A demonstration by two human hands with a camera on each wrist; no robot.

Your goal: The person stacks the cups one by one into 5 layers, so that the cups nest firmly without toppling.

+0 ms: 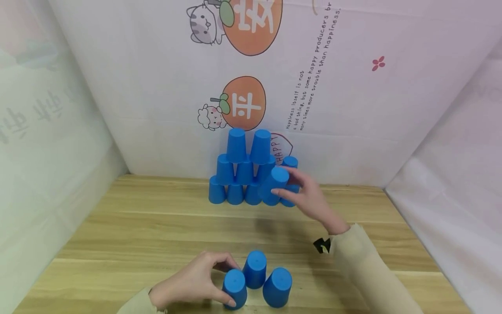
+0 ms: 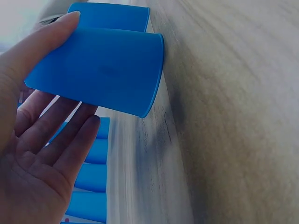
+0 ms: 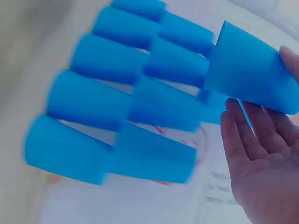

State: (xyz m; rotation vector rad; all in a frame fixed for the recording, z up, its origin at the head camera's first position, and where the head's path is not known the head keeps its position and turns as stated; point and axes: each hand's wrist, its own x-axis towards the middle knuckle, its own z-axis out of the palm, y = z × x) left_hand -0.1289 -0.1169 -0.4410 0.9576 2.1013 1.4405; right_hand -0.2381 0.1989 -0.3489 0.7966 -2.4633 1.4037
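A stepped wall of upside-down blue cups (image 1: 235,194) stands at the back of the table, with two cups in its top row. In front of its right part, my right hand (image 1: 310,198) holds a tilted blue cup (image 1: 274,183) between thumb and fingers. This cup (image 3: 254,70) hides some of the stack. Near the front, my left hand (image 1: 198,277) grips another upside-down blue cup (image 1: 234,291), thumb on one side and fingers on the other. Whether its rim (image 2: 159,79) touches the table cannot be told. Close by stand two loose blue cups, one behind (image 1: 255,274) and one to the right (image 1: 277,290).
The wooden table (image 1: 157,226) runs back to a white printed cloth (image 1: 164,109) just behind the stack. Pale cloth walls rise on the left (image 1: 51,144) and right (image 1: 462,174). A dark band (image 1: 322,245) shows at the right sleeve.
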